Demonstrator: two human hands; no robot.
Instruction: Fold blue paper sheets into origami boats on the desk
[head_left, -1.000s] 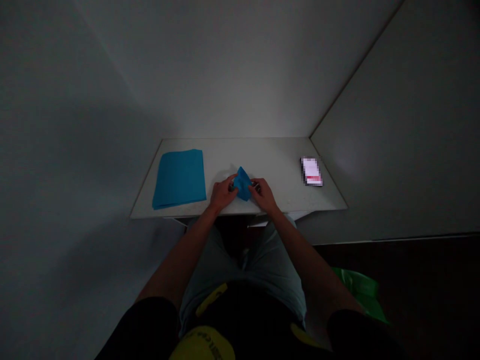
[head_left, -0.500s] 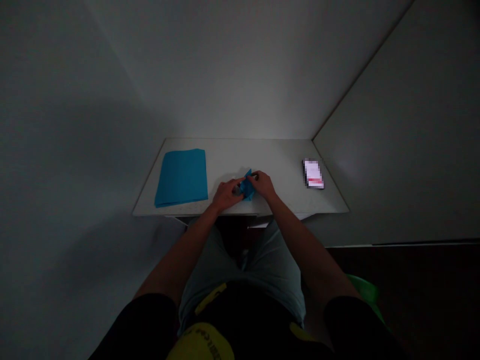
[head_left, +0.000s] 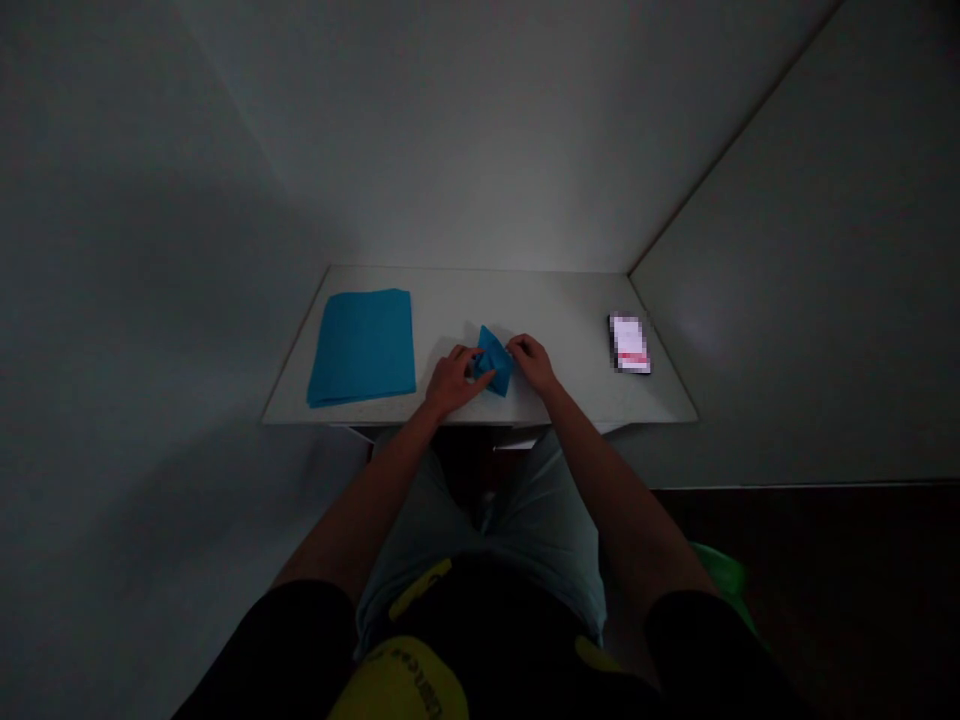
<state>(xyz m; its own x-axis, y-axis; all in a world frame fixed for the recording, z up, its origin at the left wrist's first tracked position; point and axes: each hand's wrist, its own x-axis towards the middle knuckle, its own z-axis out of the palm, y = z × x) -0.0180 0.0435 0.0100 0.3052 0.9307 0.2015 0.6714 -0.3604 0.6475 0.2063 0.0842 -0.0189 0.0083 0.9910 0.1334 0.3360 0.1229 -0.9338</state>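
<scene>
A small piece of folded blue paper (head_left: 495,362) stands near the front middle of the white table, with pointed corners at its top and bottom. My left hand (head_left: 453,382) grips its left side between thumb and fingers. At its right edge is my right hand (head_left: 531,362), fingers curled together and the fingertips touching or very close to the paper. Whether the right fingertips pinch the edge is too small to make out. To the left lies a stack of larger blue paper sheets (head_left: 361,347), apart from both hands.
The white table (head_left: 570,300) meets a wall behind and another on the right. A phone with a lit, blurred screen (head_left: 629,343) rests near its right edge. Low on the right, a green object (head_left: 720,568) shows beside my arm.
My right hand has drawn slightly right, off the paper's middle to its edge. More of the folded blue paper shows, spread wider. The view has shifted a little.
</scene>
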